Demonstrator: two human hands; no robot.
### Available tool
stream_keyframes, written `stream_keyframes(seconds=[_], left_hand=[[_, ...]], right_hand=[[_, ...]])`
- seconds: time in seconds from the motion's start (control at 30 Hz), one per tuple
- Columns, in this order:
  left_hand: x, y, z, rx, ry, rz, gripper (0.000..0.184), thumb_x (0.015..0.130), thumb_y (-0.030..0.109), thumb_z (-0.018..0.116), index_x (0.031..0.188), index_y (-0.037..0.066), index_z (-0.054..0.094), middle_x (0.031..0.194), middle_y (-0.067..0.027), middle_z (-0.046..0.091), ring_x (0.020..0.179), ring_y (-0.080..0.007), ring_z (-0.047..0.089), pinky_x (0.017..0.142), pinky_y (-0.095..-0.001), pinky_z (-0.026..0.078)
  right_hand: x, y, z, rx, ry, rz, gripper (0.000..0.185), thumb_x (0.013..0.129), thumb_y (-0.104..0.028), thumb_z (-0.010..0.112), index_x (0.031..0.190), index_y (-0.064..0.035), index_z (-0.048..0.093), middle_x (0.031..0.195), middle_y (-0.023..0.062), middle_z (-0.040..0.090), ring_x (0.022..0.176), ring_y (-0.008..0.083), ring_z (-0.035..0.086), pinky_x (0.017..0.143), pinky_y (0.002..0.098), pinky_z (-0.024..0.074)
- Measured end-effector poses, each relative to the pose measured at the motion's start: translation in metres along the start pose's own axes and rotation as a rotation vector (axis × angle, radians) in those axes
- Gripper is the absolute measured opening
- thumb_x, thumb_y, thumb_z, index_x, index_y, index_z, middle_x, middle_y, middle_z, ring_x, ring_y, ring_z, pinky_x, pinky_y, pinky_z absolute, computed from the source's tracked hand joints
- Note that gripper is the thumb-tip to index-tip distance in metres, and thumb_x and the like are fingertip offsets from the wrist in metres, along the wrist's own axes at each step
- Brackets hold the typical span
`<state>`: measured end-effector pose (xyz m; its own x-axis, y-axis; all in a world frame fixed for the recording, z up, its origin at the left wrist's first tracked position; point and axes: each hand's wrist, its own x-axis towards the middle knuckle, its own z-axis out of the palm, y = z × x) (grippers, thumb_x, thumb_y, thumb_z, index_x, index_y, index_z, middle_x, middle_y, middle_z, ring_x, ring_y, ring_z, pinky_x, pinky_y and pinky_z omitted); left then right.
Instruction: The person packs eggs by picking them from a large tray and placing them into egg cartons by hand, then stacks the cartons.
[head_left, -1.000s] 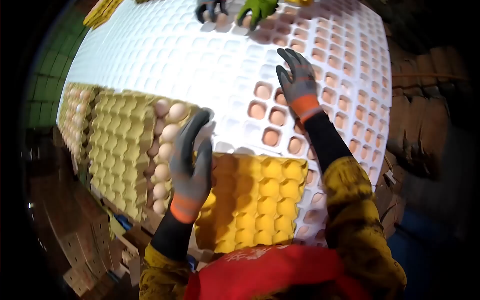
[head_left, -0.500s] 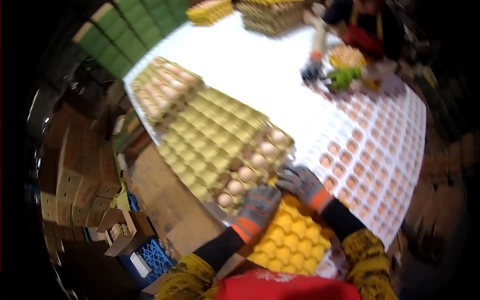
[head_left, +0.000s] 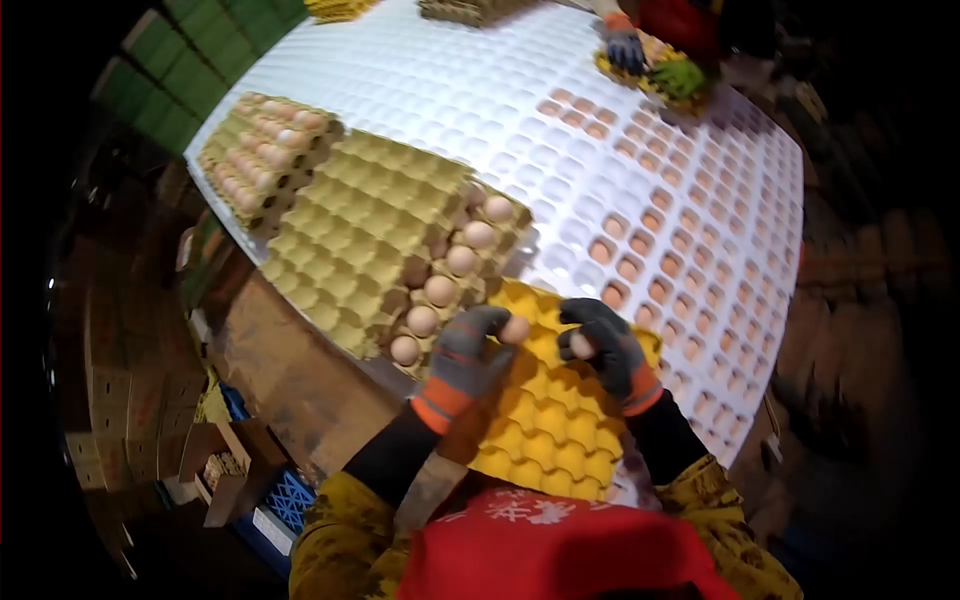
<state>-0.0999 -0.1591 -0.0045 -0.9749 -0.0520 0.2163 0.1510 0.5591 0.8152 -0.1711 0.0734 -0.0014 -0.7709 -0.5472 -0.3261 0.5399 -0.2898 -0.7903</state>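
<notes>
My left hand, in a grey and orange glove, is closed on an egg held between thumb and fingers. My right hand, gloved alike, curls round another egg. Both are just above a yellow egg tray, whose visible cups hold no eggs. Left of it, a row of eggs sits in a pulp tray, partly covered by an olive pulp tray with bare cups.
The white table has moulded hollows, many on the right holding eggs. A filled egg tray stands at the left edge. Across the table, a co-worker's gloved hands are at a yellow tray. Cardboard boxes stand lower left.
My hands have moved apart from the edge of the pulp tray to over the yellow tray, and an egg now shows in each. The view has tilted downward.
</notes>
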Motion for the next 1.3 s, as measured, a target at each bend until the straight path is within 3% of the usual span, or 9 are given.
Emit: stream_keyframes(seconds=[0.03,0.1,0.27,0.43,0.57,0.83,1.1,1.17,1.3], left_hand=[[-0.002,0.013,-0.001,-0.329,0.001,-0.212,0.036,0.085,0.003,0.075,0.118,0.002,0.061,0.112,-0.0076,0.066,0.100,-0.0171,0.065,0.085,-0.0307,0.053],[0.001,0.025,0.002,-0.525,0.013,-0.267,0.042,0.083,0.002,0.076,0.122,0.001,0.061,0.114,-0.0084,0.067,0.099,-0.0172,0.065,0.087,-0.0312,0.054],[-0.004,0.035,0.017,-0.280,0.015,-0.115,0.053,0.083,0.000,0.074,0.134,0.002,0.058,0.124,-0.0107,0.062,0.101,-0.0200,0.065,0.089,-0.0322,0.053],[-0.051,0.008,0.003,-0.067,0.040,-0.069,0.049,0.085,-0.004,0.067,0.133,0.001,0.059,0.124,-0.0139,0.063,0.105,-0.0238,0.064,0.089,-0.0341,0.053],[-0.088,0.013,-0.006,-0.128,0.057,-0.243,0.040,0.088,-0.004,0.064,0.128,-0.001,0.062,0.120,-0.0143,0.064,0.106,-0.0257,0.064,0.090,-0.0348,0.053],[-0.098,-0.006,-0.007,-0.060,0.142,-0.259,0.034,0.094,0.002,0.062,0.128,0.000,0.063,0.123,-0.0161,0.064,0.106,-0.0278,0.066,0.090,-0.0371,0.054],[-0.093,-0.015,0.016,0.217,0.133,-0.063,0.042,0.086,0.003,0.066,0.127,0.004,0.060,0.125,-0.0169,0.061,0.111,-0.0370,0.058,0.094,-0.0463,0.047],[-0.093,-0.017,0.018,0.302,0.109,-0.019,0.043,0.085,0.005,0.067,0.127,0.005,0.058,0.125,-0.0169,0.061,0.112,-0.0389,0.056,0.096,-0.0490,0.045],[-0.094,-0.018,0.018,0.300,0.108,-0.036,0.044,0.084,0.006,0.068,0.127,0.005,0.058,0.124,-0.0168,0.061,0.111,-0.0392,0.054,0.096,-0.0501,0.043]], right_hand=[[-0.005,-0.004,0.018,-0.014,0.029,0.062,0.038,0.098,-0.017,0.066,0.133,-0.0047,0.059,0.112,0.0044,0.066,0.088,0.0136,0.065,0.074,0.0269,0.0544],[-0.009,0.004,0.029,-0.104,-0.014,-0.006,0.045,0.093,-0.018,0.072,0.135,-0.0065,0.059,0.113,0.0047,0.066,0.084,0.0113,0.064,0.073,0.0266,0.0539],[-0.003,0.006,0.011,-0.092,0.057,-0.028,0.045,0.090,-0.019,0.076,0.130,-0.0063,0.061,0.108,0.0038,0.067,0.083,0.0102,0.064,0.066,0.0254,0.0538],[0.051,-0.018,-0.092,-0.361,0.512,-0.277,0.035,0.090,-0.015,0.075,0.122,-0.0031,0.065,0.094,0.0026,0.069,0.073,0.0097,0.063,0.061,0.0231,0.0526],[0.091,-0.064,-0.117,-0.313,0.602,-0.304,0.035,0.089,-0.012,0.075,0.121,-0.0014,0.066,0.092,0.0032,0.068,0.070,0.0096,0.061,0.060,0.0219,0.0530],[0.105,-0.071,-0.108,0.000,0.104,-0.342,0.053,0.094,-0.018,0.068,0.144,-0.0094,0.052,0.114,0.0023,0.066,0.097,0.0138,0.064,0.087,0.0304,0.0566],[0.189,-0.074,-0.131,-0.514,0.437,-0.692,0.044,0.092,-0.014,0.072,0.133,-0.0038,0.061,0.118,0.0066,0.066,0.095,0.0148,0.065,0.081,0.0264,0.0551],[0.212,-0.059,-0.146,-0.841,0.473,-0.757,0.042,0.091,-0.014,0.073,0.130,-0.0041,0.063,0.123,0.0092,0.067,0.109,0.0161,0.062,0.093,0.0291,0.0509],[0.216,-0.061,-0.149,-0.460,0.509,-0.715,0.043,0.093,-0.014,0.069,0.133,-0.0013,0.060,0.123,0.0080,0.065,0.106,0.0171,0.064,0.093,0.0299,0.0526]])
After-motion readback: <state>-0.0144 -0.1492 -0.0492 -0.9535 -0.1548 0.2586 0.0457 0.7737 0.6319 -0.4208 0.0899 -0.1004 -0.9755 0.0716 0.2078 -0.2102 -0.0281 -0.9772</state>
